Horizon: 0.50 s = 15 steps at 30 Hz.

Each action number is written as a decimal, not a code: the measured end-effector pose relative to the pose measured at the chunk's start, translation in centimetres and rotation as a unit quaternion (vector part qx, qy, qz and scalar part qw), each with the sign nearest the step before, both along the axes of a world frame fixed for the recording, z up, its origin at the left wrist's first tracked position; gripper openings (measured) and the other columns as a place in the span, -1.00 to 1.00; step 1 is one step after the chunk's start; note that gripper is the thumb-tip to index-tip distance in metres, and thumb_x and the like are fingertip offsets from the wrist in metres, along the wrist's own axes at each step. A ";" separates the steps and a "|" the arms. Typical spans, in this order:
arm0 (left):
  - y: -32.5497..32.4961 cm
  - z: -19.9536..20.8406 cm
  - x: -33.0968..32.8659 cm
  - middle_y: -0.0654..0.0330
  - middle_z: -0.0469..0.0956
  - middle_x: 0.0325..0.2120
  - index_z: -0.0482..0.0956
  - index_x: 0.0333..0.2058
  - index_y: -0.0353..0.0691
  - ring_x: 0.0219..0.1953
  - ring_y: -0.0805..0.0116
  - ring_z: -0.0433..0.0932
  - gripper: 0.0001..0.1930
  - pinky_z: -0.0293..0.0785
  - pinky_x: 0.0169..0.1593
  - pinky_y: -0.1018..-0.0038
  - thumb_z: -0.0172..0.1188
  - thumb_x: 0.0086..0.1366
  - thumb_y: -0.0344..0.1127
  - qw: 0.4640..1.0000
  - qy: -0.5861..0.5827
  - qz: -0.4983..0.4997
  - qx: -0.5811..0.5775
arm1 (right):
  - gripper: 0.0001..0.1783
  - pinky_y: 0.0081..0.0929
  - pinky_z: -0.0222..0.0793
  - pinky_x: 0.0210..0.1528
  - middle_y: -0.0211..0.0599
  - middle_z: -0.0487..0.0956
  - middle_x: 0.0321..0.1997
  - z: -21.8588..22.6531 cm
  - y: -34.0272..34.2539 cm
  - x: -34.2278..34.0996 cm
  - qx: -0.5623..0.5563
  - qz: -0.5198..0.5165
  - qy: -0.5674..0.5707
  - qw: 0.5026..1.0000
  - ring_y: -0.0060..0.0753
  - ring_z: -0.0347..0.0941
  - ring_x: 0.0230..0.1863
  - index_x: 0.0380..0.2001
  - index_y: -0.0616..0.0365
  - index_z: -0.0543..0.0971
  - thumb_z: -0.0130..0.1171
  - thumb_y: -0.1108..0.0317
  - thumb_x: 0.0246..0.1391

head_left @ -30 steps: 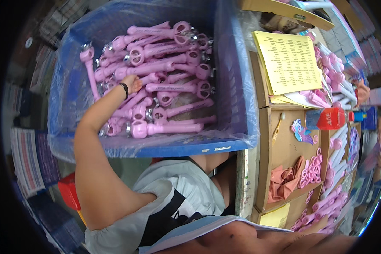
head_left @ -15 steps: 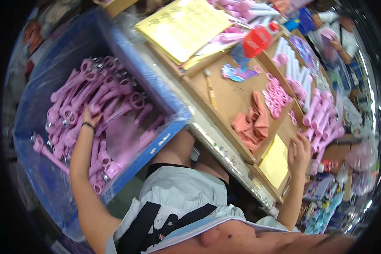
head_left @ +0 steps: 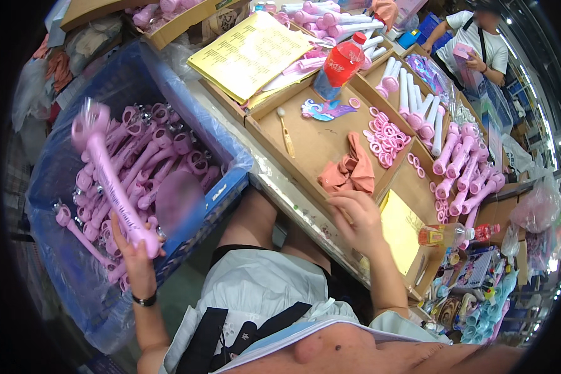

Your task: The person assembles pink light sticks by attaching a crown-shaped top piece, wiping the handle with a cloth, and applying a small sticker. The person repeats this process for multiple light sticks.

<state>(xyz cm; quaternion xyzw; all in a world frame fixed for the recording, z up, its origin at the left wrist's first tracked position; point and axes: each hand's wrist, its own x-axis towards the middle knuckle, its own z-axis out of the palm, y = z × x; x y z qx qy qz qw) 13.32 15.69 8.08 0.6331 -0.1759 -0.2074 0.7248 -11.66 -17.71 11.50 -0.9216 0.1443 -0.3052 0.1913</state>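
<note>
My left hand (head_left: 137, 258) is closed around the thick lower end of a pink plastic toy wand (head_left: 113, 187). The wand leans up and away, with dark lettering along its shaft and a ring-shaped head with something clear in it. It is above a blue crate (head_left: 215, 193) heaped with similar pink wands (head_left: 149, 149). My right hand (head_left: 358, 221) hovers at the near edge of a cardboard tray (head_left: 305, 140), fingers loosely bent and apart. Just beyond its fingertips lies a crumpled salmon-coloured cloth (head_left: 349, 171); whether they touch it I cannot tell.
The tray holds pink rings (head_left: 386, 140), a brush (head_left: 285, 132), a purple-blue winged piece (head_left: 327, 110) and a red-labelled bottle (head_left: 340, 65). Yellow sheets (head_left: 249, 56) lie behind. Pink handles (head_left: 461, 159) are piled at right, near a fallen bottle (head_left: 442, 235). Another person (head_left: 477, 50) stands far right.
My left hand has come up from the heap with a pink wand in it. My right hand has moved left, from beside the yellow paper to near the cloth.
</note>
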 end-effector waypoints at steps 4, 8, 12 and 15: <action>-5.1 -0.1 -3.5 0.02 0.26 0.03 -0.22 0.31 -0.15 -0.17 0.32 0.46 -0.14 0.47 -0.20 0.49 0.08 0.10 -0.41 0.970 -0.240 -0.043 -0.003 | -0.71 -0.43 0.39 -0.11 -0.17 0.57 -0.21 -0.5 4.2 1.8 0.160 0.050 -0.037 0.985 -0.24 0.51 -0.18 -0.19 0.26 0.52 0.19 0.53 -0.06; -11.4 -2.3 -8.3 0.05 0.31 -0.08 -0.36 0.30 -0.20 -0.23 0.37 0.45 -0.02 0.45 -0.21 0.51 0.10 -0.02 -0.52 0.953 -0.162 -0.252 -0.047 | -0.21 -0.36 0.19 0.17 -0.13 0.29 0.21 -1.5 7.0 3.3 0.445 0.122 -0.156 0.873 -0.31 0.31 0.12 0.27 0.29 0.05 0.18 0.44 0.02; -15.1 -4.7 -12.4 0.01 0.27 -0.02 -0.31 0.30 -0.24 -0.08 0.29 0.41 0.00 0.42 -0.08 0.42 0.23 0.02 -0.51 0.905 -0.177 -0.374 -0.096 | -0.04 -0.32 0.21 0.19 -0.10 0.19 0.24 -2.9 6.7 2.6 0.553 0.016 -0.207 0.807 -0.22 0.26 0.21 0.32 0.27 -0.16 0.20 0.54 -0.04; -15.2 -5.0 -13.6 -0.03 0.26 0.01 -0.36 0.30 -0.21 0.02 0.23 0.36 0.07 0.36 0.03 0.34 0.33 0.03 -0.43 0.890 -0.121 -0.433 -0.070 | -0.05 -0.32 0.32 0.12 -0.09 0.19 0.26 -3.9 6.5 0.3 0.627 0.047 -0.257 0.734 -0.20 0.27 0.21 0.31 0.26 -0.11 0.23 0.52 -0.05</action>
